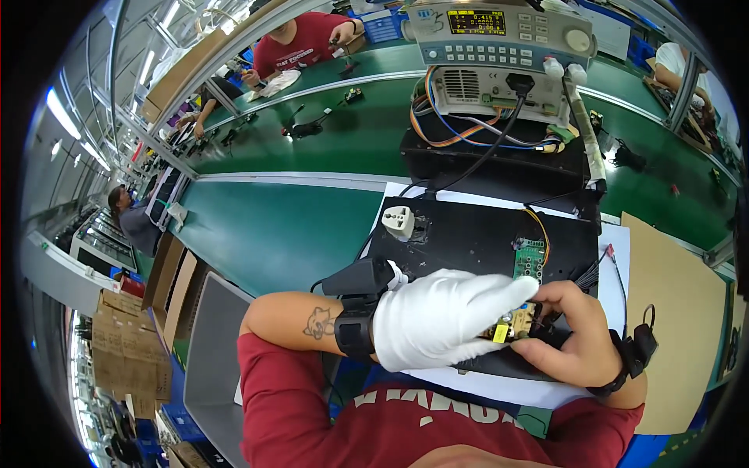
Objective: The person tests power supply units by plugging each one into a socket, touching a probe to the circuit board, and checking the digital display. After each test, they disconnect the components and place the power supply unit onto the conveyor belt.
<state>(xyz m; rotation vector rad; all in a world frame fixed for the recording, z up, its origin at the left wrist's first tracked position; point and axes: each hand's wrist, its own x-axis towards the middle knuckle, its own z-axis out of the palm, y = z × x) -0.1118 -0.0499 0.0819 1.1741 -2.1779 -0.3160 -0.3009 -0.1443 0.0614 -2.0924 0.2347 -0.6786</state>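
White-gloved left hand (449, 318), bare right hand (573, 337), circuit board (518, 320) between them

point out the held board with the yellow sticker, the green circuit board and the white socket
Held board (516, 321): head view, middle of its visible component side
Green circuit board (530, 259): head view, middle of its face
White socket (399, 224): head view, middle of its body

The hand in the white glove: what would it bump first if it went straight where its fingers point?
The gloved left hand points rightward, so it would probably meet the bare right hand first, though one picture makes depth hard to judge.
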